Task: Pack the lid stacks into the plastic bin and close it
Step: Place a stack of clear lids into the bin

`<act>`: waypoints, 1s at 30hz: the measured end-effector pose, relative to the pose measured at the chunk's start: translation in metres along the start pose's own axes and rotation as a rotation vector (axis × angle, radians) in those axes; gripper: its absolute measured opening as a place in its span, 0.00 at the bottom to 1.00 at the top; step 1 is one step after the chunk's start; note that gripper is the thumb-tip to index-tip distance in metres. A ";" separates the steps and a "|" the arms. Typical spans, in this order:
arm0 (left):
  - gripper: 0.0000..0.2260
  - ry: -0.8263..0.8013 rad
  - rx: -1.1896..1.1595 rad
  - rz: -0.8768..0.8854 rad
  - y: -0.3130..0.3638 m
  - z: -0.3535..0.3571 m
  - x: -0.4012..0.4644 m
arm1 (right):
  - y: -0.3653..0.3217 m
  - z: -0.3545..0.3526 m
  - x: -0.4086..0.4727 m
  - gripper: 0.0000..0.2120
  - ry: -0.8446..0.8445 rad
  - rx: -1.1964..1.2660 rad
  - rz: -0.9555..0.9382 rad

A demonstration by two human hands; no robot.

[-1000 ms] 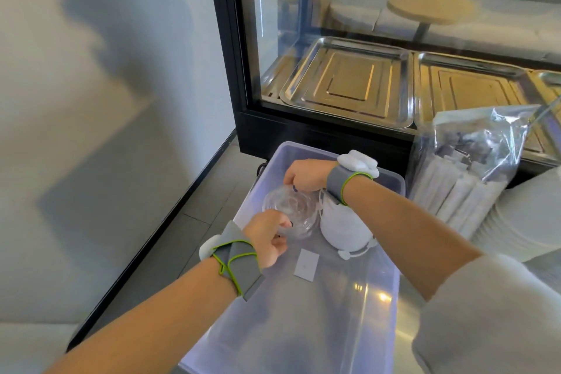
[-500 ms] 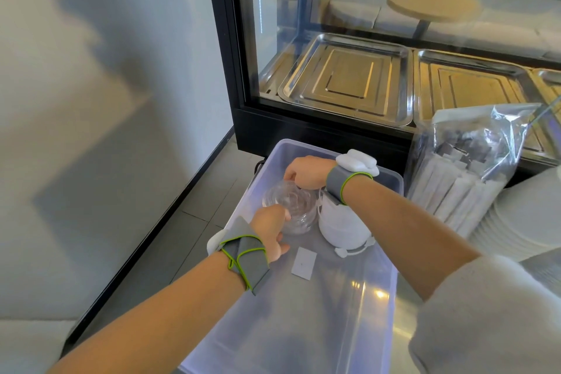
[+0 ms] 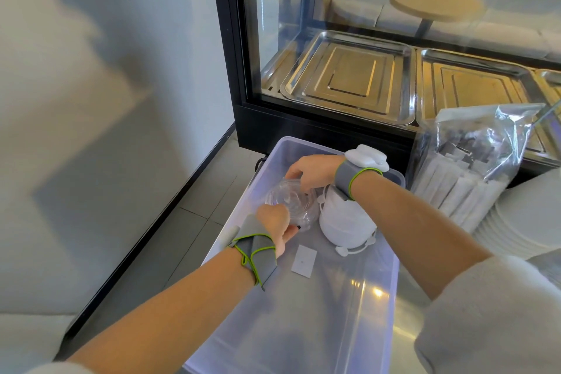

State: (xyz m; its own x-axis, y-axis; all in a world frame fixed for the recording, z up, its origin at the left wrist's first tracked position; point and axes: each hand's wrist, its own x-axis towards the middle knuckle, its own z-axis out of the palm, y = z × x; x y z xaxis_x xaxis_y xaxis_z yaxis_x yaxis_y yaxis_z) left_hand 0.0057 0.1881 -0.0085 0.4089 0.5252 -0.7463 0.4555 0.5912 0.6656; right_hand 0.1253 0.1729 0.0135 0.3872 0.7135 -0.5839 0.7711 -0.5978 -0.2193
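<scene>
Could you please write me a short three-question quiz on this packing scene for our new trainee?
1. True or false: both hands are on the clear lid stack.
2. What lies right beside that stack in the plastic bin? A) a metal tray B) a white lid stack C) a bag of straws
3. Where does the small white card lie?

Key:
1. True: the left hand grips its near edge and the right hand its far edge.
2. B, the white lid stack.
3. On the bin's floor, nearer the person than both stacks.
</scene>
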 end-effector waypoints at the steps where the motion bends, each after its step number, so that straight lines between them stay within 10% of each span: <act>1: 0.19 -0.011 0.019 0.002 0.000 0.000 0.000 | 0.002 -0.001 -0.001 0.26 -0.021 0.020 0.000; 30: 0.02 -0.018 0.068 0.121 -0.003 -0.018 -0.013 | -0.004 -0.004 -0.018 0.27 0.168 -0.152 -0.022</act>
State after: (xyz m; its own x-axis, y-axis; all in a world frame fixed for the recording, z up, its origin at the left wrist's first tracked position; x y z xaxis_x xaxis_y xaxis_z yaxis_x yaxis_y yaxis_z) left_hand -0.0152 0.1910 -0.0012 0.4783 0.5785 -0.6607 0.4545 0.4806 0.7499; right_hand 0.1171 0.1634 0.0280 0.4382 0.7844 -0.4389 0.8428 -0.5283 -0.1027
